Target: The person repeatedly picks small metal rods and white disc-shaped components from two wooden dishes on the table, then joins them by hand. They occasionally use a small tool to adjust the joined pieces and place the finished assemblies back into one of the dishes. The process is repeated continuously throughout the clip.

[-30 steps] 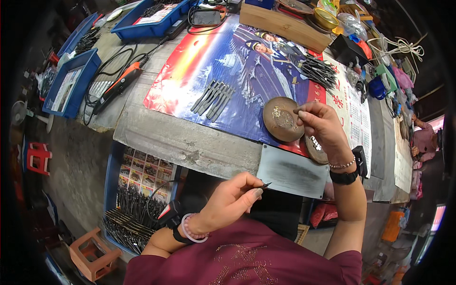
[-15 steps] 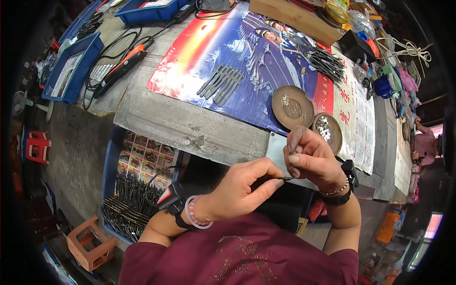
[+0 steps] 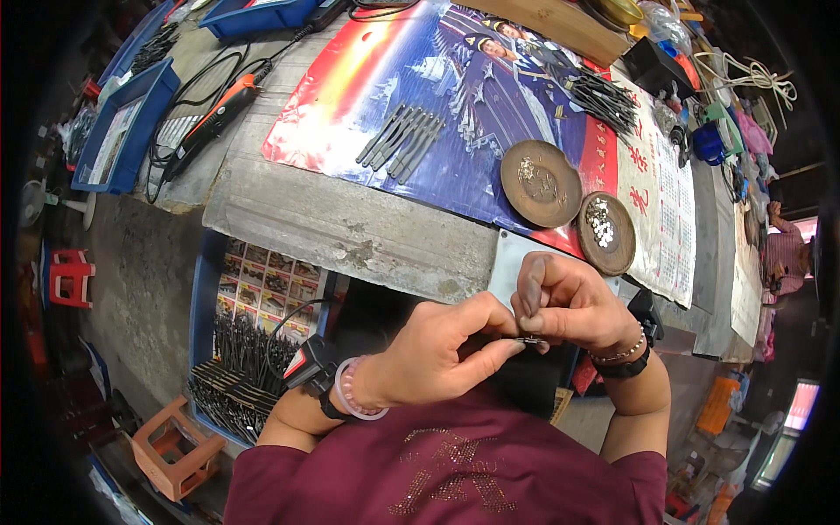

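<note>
In front of my chest, just past the bench's near edge, both hands meet around a thin dark metal piece (image 3: 528, 339). My left hand (image 3: 446, 346) pinches it between thumb and fingers. My right hand (image 3: 573, 302) is closed in a pinch right above the piece; whatever is between its fingertips is too small to make out. Beyond the right hand lie two round brown dishes: the larger dish (image 3: 562, 208) has a few small pale bits, the smaller dish (image 3: 610, 261) has a heap of white bits. A row of dark flat strips (image 3: 400, 143) lies farther left.
A printed poster (image 3: 394, 66) covers much of the bench (image 3: 350, 232). A bundle of dark strips (image 3: 604, 101) and an orange-black corded tool (image 3: 214, 122) lie there. A blue bin (image 3: 204, 297) of dark parts stands below left. Another person (image 3: 787, 254) is at the far right.
My right hand has come down and slightly left, bringing its fingertips against the dark piece. My left hand keeps its pinch. The view has shifted a little.
</note>
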`<state>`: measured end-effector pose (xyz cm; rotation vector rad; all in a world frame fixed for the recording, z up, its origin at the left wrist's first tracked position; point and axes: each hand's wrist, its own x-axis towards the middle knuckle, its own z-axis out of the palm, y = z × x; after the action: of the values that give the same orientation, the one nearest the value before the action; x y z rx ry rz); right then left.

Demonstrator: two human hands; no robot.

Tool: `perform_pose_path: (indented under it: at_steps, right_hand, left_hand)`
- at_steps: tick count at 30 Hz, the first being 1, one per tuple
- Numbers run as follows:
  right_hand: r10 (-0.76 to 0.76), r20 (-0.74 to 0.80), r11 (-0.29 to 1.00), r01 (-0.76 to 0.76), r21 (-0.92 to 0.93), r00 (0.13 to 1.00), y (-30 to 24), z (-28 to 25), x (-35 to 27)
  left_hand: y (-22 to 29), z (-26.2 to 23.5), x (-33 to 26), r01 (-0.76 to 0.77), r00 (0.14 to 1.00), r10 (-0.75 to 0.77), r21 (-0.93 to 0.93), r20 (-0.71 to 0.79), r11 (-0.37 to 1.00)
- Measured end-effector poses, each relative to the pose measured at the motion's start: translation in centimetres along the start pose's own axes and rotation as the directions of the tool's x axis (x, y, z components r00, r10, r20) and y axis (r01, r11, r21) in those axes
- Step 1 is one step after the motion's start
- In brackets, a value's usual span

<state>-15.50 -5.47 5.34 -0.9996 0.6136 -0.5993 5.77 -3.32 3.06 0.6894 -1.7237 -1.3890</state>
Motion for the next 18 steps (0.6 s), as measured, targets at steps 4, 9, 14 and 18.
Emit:
perform_pose_path:
  at_steps: [4, 9, 14, 18]
  right_hand:
    - [0.010, 0.026, 1.000, -0.010, 0.010, 1.000, -0.20, 0.21, -0.11]
    - [0.018, 0.037, 0.999, -0.017, -0.034, 0.999, -0.35, 0.40, -0.22]
    - [0.007, 0.054, 0.998, -0.003, -0.070, 0.998, -0.30, 0.39, -0.18]
    - [0.026, 0.047, 0.999, -0.025, -0.025, 0.999, -0.24, 0.34, -0.13]
  left_hand:
    - [-0.26, 0.27, -0.02, -0.069, 0.997, 0.069, 0.003, -0.024, 0.998]
    - [-0.43, 0.36, -0.08, -0.133, 0.991, 0.135, 0.062, -0.027, 0.989]
    - [-0.46, 0.41, -0.19, -0.150, 0.987, 0.154, 0.082, -0.035, 0.985]
    - [-0.54, 0.50, -0.13, -0.162, 0.985, 0.167, 0.085, -0.049, 0.983]
